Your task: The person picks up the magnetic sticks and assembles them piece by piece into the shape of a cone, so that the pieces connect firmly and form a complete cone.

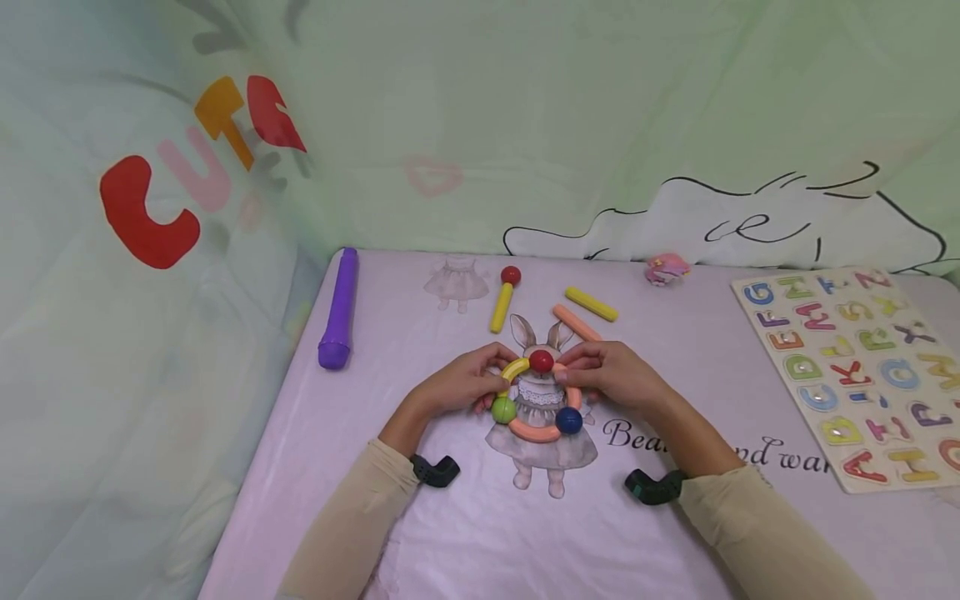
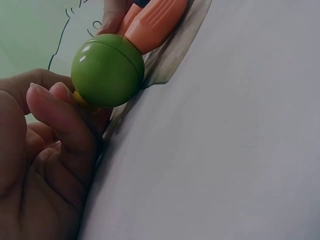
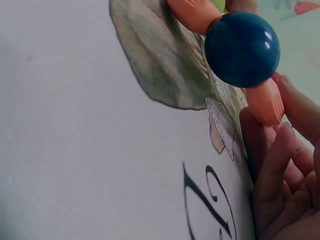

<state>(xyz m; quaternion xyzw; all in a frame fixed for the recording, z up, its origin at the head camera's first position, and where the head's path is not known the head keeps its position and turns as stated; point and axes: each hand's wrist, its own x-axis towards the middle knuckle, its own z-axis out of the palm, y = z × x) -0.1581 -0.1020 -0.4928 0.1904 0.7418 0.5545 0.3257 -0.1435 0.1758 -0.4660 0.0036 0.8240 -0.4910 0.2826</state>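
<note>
Both hands hold a ring of curved toy rods and balls (image 1: 534,433) low over the printed rabbit on the cloth. My left hand (image 1: 467,379) grips its yellow curved rod (image 1: 514,367), just above the green ball (image 2: 107,70). On the other side, my right hand (image 1: 618,377) pinches the orange curved rod (image 3: 265,102) between the red ball (image 1: 541,361) and the blue ball (image 3: 242,49). Another orange curved rod (image 2: 156,26) joins green and blue along the near side. Part of the yellow rod is hidden behind the left fingers in the left wrist view.
Beyond the hands lie a straight orange rod (image 1: 576,322), a yellow rod (image 1: 591,304) and a yellow rod with a red ball (image 1: 502,307). A purple microphone-shaped toy (image 1: 340,317) is at left, a small pink toy (image 1: 667,269) at the back, a letter puzzle board (image 1: 813,417) at right.
</note>
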